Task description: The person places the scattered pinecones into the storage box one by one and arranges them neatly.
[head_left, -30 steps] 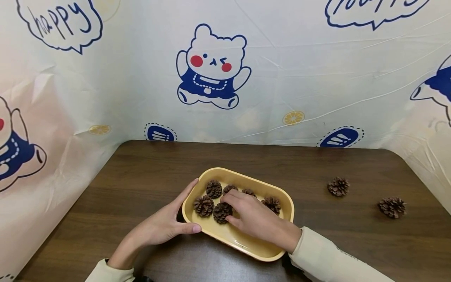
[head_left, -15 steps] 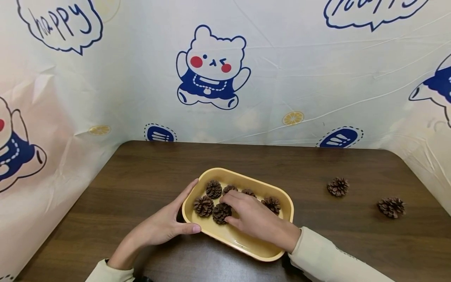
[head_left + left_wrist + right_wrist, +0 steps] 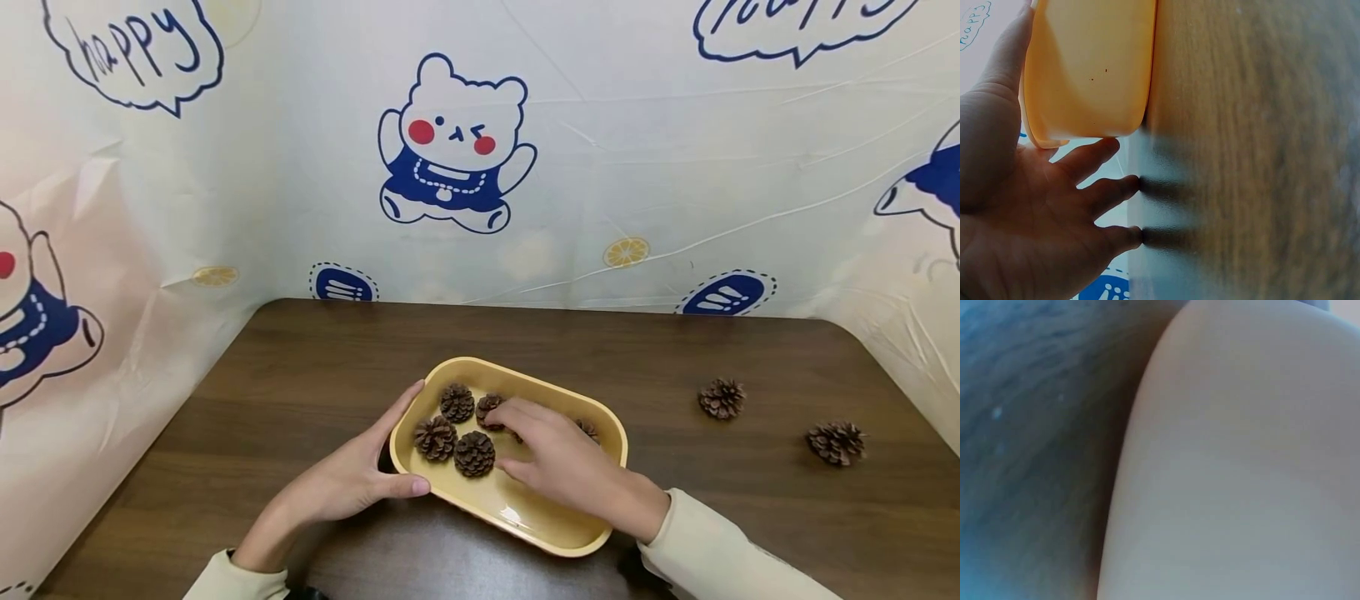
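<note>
A yellow tray [image 3: 491, 498] with raised sides lies slantwise on the table, holding several brown pine cones. My left hand [image 3: 341, 479] spans its left end, thumb along the front rim. In the left wrist view that hand's fingers [image 3: 1107, 190] are spread and straight by the tray's outer wall [image 3: 1094, 69]. Over the tray's middle is my right hand [image 3: 573, 462], with a small gap between its thumb and the nearest pine cone [image 3: 474, 454]. Its fingertips overlap another pine cone [image 3: 491, 410] behind, and the hand partly hides those on the right.
Two more pine cones lie on the dark wooden table [image 3: 337, 350] to the right of the tray: one [image 3: 722, 398] nearer, one [image 3: 836, 442] farther out. A printed cloth [image 3: 585, 192] walls off the back and sides. Blurred pale surface fills much of the right wrist view.
My right hand has let go of the front pine cone and shifted slightly to the right, and that pine cone stays on the tray floor. The left hand and tray have stayed put.
</note>
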Motion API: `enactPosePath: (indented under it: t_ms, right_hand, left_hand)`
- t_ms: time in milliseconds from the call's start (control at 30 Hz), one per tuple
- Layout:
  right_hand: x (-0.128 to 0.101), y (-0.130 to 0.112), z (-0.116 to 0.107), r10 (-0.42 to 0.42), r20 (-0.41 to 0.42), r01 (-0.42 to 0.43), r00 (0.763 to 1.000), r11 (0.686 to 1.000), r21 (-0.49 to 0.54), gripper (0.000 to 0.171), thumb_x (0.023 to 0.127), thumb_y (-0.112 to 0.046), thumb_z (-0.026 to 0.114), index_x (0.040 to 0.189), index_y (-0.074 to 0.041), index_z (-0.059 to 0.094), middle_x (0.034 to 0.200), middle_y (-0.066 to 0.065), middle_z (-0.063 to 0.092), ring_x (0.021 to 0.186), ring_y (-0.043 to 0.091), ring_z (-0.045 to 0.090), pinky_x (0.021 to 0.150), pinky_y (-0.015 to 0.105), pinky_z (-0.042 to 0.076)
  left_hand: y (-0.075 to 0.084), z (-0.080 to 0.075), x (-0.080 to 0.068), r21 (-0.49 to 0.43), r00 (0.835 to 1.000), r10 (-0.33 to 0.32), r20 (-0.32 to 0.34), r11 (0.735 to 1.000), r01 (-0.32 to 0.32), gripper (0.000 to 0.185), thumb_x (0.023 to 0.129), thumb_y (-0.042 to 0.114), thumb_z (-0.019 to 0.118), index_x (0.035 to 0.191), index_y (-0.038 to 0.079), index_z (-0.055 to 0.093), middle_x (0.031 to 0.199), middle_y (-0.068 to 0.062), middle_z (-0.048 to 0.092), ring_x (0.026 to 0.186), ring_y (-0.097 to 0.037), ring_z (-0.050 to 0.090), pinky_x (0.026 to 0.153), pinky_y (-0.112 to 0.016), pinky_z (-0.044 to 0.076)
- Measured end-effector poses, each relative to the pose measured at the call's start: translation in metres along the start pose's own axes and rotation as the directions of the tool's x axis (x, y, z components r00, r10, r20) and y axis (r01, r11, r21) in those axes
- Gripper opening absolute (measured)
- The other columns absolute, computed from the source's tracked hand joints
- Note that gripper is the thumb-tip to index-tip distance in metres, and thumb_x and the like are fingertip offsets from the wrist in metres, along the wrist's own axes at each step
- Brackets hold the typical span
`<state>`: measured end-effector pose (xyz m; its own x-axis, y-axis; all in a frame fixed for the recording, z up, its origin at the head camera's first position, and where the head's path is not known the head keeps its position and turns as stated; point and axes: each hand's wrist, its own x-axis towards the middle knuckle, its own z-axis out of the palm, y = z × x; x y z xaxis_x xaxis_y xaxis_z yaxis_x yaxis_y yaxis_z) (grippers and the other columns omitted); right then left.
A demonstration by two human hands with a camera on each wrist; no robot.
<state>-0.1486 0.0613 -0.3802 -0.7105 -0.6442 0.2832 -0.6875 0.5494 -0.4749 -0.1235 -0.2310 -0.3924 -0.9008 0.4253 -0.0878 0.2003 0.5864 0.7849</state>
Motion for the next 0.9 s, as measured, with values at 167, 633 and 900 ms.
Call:
enactPosePath:
  t_ms: [167, 633, 900]
  right_hand:
    - [-0.005, 0.002, -0.009, -0.011, -0.031, 0.01, 0.999, 1.0, -0.022, 0.039, 0.089, -0.008, 0.081, 0.126, -0.003, 0.069, 0.125, 0.008, 0.072, 0.112, 0.023, 0.071, 0.099, 0.039, 0.058]
    - [-0.022, 0.012, -0.033, 0.007, -0.144, -0.013, 0.99, 0.999, -0.036, 0.037, 0.085, -0.006, 0.086, 0.12, -0.005, 0.072, 0.114, 0.005, 0.075, 0.103, 0.019, 0.072, 0.09, 0.038, 0.061]
    - [-0.032, 0.017, -0.047, 0.06, -0.173, -0.069, 0.983, 0.997, -0.047, 0.036, 0.085, -0.007, 0.086, 0.119, -0.007, 0.072, 0.114, 0.003, 0.075, 0.102, 0.021, 0.073, 0.089, 0.04, 0.061]
  left_hand:
    - [0.0, 0.0, 0.0, 0.003, 1.0, -0.006, -0.005, 1.0, 0.006, 0.112, 0.089, 0.043, 0.082, 0.169, 0.04, 0.004, 0.176, -0.012, 0.017, 0.153, -0.047, 0.031, 0.119, -0.07, 0.029]
    - [0.001, 0.001, 0.0, -0.003, 1.0, -0.017, -0.004, 1.0, 0.017, 0.112, 0.089, 0.044, 0.083, 0.169, 0.04, 0.004, 0.176, -0.012, 0.018, 0.153, -0.047, 0.03, 0.119, -0.07, 0.028]
    - [0.0, 0.0, 0.0, -0.004, 1.0, -0.015, -0.003, 1.0, 0.015, 0.112, 0.089, 0.043, 0.083, 0.169, 0.041, 0.004, 0.176, -0.013, 0.018, 0.153, -0.048, 0.03, 0.119, -0.071, 0.028]
